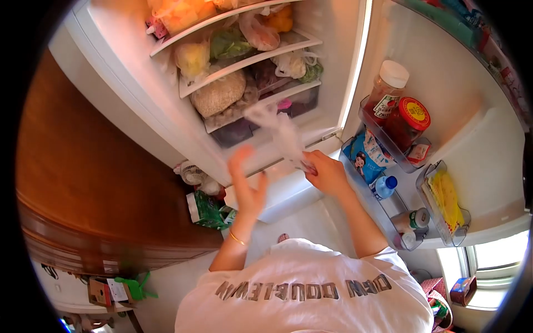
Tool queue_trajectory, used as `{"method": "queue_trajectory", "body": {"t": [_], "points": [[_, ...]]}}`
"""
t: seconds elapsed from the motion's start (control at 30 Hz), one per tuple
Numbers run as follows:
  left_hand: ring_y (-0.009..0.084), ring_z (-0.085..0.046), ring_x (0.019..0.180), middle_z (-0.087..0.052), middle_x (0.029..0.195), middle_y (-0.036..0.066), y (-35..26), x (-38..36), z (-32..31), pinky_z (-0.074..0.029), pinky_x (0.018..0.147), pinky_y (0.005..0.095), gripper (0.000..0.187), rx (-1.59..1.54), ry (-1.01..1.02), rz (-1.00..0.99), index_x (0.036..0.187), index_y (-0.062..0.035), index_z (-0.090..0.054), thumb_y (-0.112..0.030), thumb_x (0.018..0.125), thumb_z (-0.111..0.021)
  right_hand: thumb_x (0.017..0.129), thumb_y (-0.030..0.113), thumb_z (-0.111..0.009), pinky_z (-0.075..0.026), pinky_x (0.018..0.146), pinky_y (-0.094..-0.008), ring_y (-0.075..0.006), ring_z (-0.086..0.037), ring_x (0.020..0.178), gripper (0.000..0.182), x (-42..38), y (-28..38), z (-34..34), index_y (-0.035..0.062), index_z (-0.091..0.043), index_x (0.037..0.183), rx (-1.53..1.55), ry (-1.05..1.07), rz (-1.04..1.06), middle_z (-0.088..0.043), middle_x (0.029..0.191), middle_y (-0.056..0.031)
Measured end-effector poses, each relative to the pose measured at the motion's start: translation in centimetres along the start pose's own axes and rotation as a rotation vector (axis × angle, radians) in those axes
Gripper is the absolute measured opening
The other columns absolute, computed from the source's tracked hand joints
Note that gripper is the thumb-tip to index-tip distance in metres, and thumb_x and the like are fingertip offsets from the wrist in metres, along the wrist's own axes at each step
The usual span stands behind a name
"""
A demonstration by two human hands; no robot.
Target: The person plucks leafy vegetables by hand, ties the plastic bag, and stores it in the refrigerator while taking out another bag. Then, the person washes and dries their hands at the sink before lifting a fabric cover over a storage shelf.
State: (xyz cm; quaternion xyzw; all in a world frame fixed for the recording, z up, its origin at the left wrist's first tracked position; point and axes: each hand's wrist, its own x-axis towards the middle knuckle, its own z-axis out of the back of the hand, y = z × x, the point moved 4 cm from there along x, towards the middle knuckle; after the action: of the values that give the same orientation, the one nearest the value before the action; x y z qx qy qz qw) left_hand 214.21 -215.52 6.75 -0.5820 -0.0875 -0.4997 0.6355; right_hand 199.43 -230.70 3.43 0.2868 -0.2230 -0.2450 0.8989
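My right hand [328, 173] is closed on the gathered end of a thin, whitish translucent plastic bag [284, 134]. The bag stretches up and leftward from that grip, in front of the fridge's lowest drawer [305, 104], and is partly blurred. My left hand [247, 186] is raised left of the bag, apart from it. Motion smears its fingers, but they look spread with nothing in them. Behind both hands stands the open fridge, where a bag of pale grains [220, 93] lies on the lower shelf.
The open fridge door on the right holds a red-lidded jar [408, 121], a white-capped bottle [388, 89], a blue packet [366, 158] and a blue-capped bottle [383, 187]. More bagged food, including leafy greens [230, 43], fills upper shelves. Brown wooden furniture [94, 155] and a green box [208, 211] stand left.
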Motion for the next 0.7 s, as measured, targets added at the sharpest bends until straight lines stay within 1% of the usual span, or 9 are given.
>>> {"method": "queue_trajectory", "body": {"t": [0.07,0.17,0.27,0.3,0.37,0.43,0.53,0.67,0.7], "points": [[0.0384,-0.033,0.135,-0.041,0.143,0.016,-4.2,-0.9,-1.9,-0.017,0.114,0.0546,0.054,0.286,0.332,-0.308,0.134,-0.0101,-0.048,-0.004,0.080,-0.053,0.070,0.003,-0.070,-0.047,0.079,-0.0370,-0.0272,-0.061,0.094,0.048,0.2,-0.2,-1.0,0.0126,-0.062,0.116,-0.240,-0.114,0.132,-0.064,0.109,-0.0035],[0.0419,-0.029,0.137,-0.037,0.145,0.019,-3.0,-1.7,-4.5,-0.014,0.114,0.0556,0.057,0.307,0.510,-0.265,0.141,-0.0104,-0.041,-0.006,0.086,-0.052,0.066,0.000,-0.067,-0.043,0.080,-0.0383,-0.0257,-0.058,0.101,0.052,0.1,0.0,-2.7,0.0145,-0.063,0.116,-0.295,-0.056,0.473,-0.062,0.111,-0.0028],[0.0414,-0.028,0.138,-0.035,0.147,0.019,1.7,-2.9,-4.8,-0.015,0.113,0.0566,0.058,0.473,0.418,0.033,0.148,-0.0113,-0.031,-0.009,0.093,-0.048,0.065,-0.005,-0.064,-0.042,0.081,-0.0387,-0.0260,-0.057,0.104,0.056,-0.1,2.1,-1.2,0.0148,-0.062,0.117,-0.199,-0.159,0.380,-0.062,0.112,-0.0038],[0.0362,-0.031,0.138,-0.034,0.149,0.015,3.3,-3.5,-4.9,-0.022,0.111,0.0549,0.055,0.407,0.376,0.105,0.150,-0.0118,-0.027,-0.022,0.099,-0.044,0.065,-0.005,-0.065,-0.042,0.082,-0.0394,-0.0269,-0.057,0.103,0.057,0.1,1.9,-1.1,0.0140,-0.061,0.118,-0.166,-0.239,0.331,-0.061,0.112,-0.0050],[0.0321,-0.034,0.137,-0.033,0.150,0.012,6.0,-4.5,-5.7,-0.029,0.109,0.0498,0.057,-0.253,0.444,0.451,0.150,-0.0126,-0.026,-0.033,0.100,-0.042,0.063,-0.005,-0.066,-0.042,0.083,-0.0406,-0.0287,-0.057,0.103,0.060,-0.1,1.4,-1.0,0.0123,-0.059,0.120,-0.105,-0.401,0.216,-0.061,0.113,-0.0073],[0.0232,-0.042,0.131,-0.040,0.146,0.007,4.5,-5.5,-6.9,-0.039,0.102,0.0389,0.063,-0.797,0.378,0.883,0.148,-0.0123,-0.030,-0.050,0.099,-0.041,0.063,-0.005,-0.066,-0.042,0.085,-0.0417,-0.0315,-0.057,0.102,0.063,-0.5,2.0,-1.4,0.0106,-0.056,0.123,0.032,-0.443,0.191,-0.061,0.114,-0.0091],[0.0207,-0.047,0.126,-0.047,0.139,0.006,3.2,-5.3,-7.6,-0.043,0.098,0.0370,0.062,-1.274,0.554,0.896,0.145,-0.0107,-0.035,-0.052,0.099,-0.040,0.062,-0.001,-0.070,-0.041,0.090,-0.0438,-0.0361,-0.053,0.108,0.071,-2.1,2.7,-3.4,0.0048,-0.045,0.129,0.161,-0.437,0.096,-0.055,0.123,-0.0151],[0.0172,-0.055,0.114,-0.055,0.125,0.005,4.5,-6.9,-9.0,-0.048,0.091,0.0341,0.050,-1.187,0.458,0.928,0.137,-0.0085,-0.041,-0.034,0.097,-0.056,0.066,0.010,-0.074,-0.033,0.099,-0.0460,-0.0387,-0.046,0.121,0.071,-4.2,2.9,-3.5,0.0002,-0.040,0.128,0.166,-0.357,0.125,-0.045,0.137,-0.0208],[0.0160,-0.057,0.109,-0.056,0.122,0.005,2.5,-5.9,-9.2,-0.049,0.090,0.0314,0.046,-1.222,0.406,0.948,0.135,-0.0081,-0.042,-0.022,0.095,-0.060,0.067,0.011,-0.074,-0.032,0.101,-0.0460,-0.0386,-0.046,0.122,0.070,-4.8,3.3,-2.8,0.0000,-0.041,0.127,0.146,-0.331,0.139,-0.044,0.137,-0.0208]]}}
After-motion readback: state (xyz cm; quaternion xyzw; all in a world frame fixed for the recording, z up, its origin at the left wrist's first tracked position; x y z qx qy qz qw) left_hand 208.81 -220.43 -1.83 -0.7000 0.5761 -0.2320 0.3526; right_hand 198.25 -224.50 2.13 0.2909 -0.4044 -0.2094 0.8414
